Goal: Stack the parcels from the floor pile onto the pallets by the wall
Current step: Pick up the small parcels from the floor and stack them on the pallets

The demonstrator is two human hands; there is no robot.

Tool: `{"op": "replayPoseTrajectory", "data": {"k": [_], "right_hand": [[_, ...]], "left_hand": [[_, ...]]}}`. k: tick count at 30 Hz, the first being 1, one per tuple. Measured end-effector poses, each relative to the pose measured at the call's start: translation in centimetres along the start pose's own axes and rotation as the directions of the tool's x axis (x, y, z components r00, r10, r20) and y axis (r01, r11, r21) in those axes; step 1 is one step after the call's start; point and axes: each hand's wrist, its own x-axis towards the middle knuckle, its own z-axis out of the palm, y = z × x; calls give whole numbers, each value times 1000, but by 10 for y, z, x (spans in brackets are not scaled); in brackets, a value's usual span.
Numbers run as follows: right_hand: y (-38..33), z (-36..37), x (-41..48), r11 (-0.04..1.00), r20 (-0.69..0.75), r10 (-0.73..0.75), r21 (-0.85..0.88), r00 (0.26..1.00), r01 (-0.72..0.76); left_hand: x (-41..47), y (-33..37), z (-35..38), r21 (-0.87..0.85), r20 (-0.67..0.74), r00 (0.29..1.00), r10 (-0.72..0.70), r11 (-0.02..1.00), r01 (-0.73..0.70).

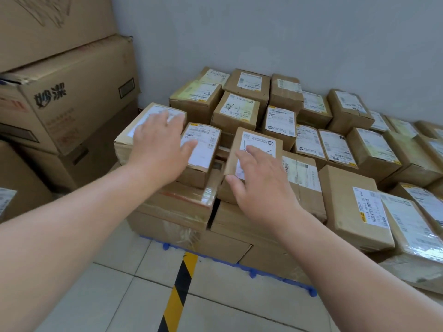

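Note:
Several brown cardboard parcels with white labels are stacked on a blue pallet (251, 267) against the grey wall. My left hand (160, 144) hovers open, fingers spread, over a flat parcel (134, 137) at the stack's left corner and a small labelled parcel (203, 149) beside it. My right hand (261, 185) is open too, fingers straight, lying over the near end of a tilted small parcel (259, 142). Neither hand grips anything.
Large cartons (67, 97) are piled high on the left, close to the stack. More labelled parcels (359, 207) extend to the right along the wall. A yellow-and-black floor stripe (179, 291) runs over the tiled floor in front of the pallet.

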Motion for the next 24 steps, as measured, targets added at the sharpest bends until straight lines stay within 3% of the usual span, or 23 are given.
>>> {"op": "replayPoseTrajectory", "data": {"k": [5,9,15,24], "right_hand": [[-34,16,33,984,93,-108,-133,990,119],[-54,25,53,947,174,-67,-298,982,117],[-62,24,51,931,197,19,-361,980,54],[-60,19,52,940,163,35,-342,986,23]], "left_hand": [[14,-42,-2,116,29,962,-270,957,265],[20,-60,-3,20,139,914,-381,924,382],[12,-65,-4,-219,177,950,-258,931,293],[18,-65,-6,-411,238,962,-134,883,225]]}}
